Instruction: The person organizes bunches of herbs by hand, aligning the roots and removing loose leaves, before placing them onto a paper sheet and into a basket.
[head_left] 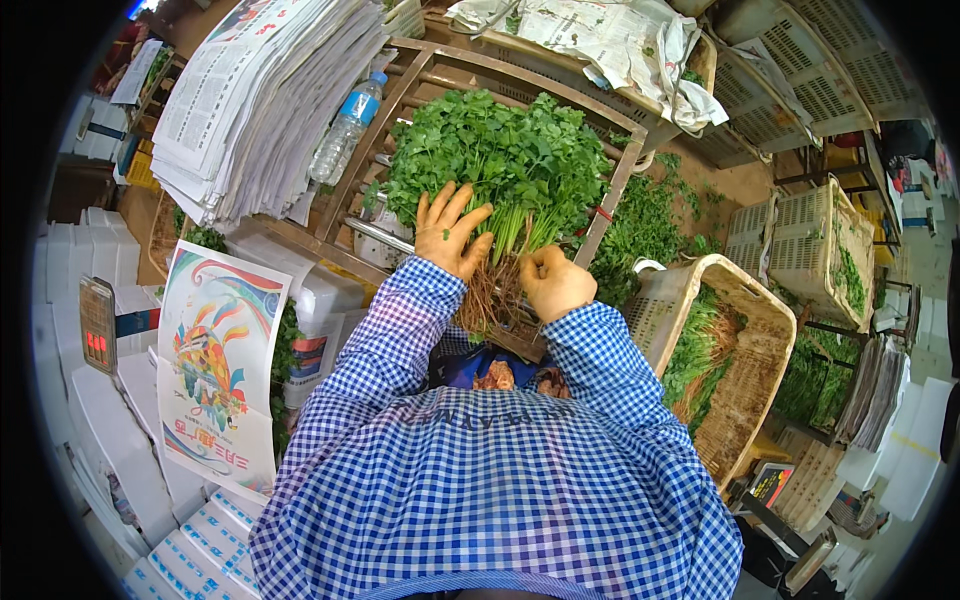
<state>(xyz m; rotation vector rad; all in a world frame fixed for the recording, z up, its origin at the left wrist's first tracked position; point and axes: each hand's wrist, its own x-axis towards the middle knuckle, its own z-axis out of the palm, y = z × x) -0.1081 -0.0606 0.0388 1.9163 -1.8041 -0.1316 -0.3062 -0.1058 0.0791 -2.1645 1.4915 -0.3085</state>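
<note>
A thick bunch of leafy green herbs [490,150], like coriander or thin celery, lies on a metal-framed rack [622,185] in front of me. Its leaves point away from me. The pale stems gather toward a tangle of brown roots [490,295] on my side. My left hand [450,232] rests over the left side of the stems, palm down, fingers apart. Where stems meet roots, on the right, my right hand [556,284] is closed with thumb and forefinger pinched at the plants. What exactly sits between those fingertips is partly hidden. Checked blue-and-white sleeves cover both arms.
A tall newspaper stack [240,110] and a water bottle [348,130] stand at the left of the rack. A plastic crate [755,385] with rooted greens is at my right. Loose greens [650,225] lie beyond it. A digital display [98,322] stands far left.
</note>
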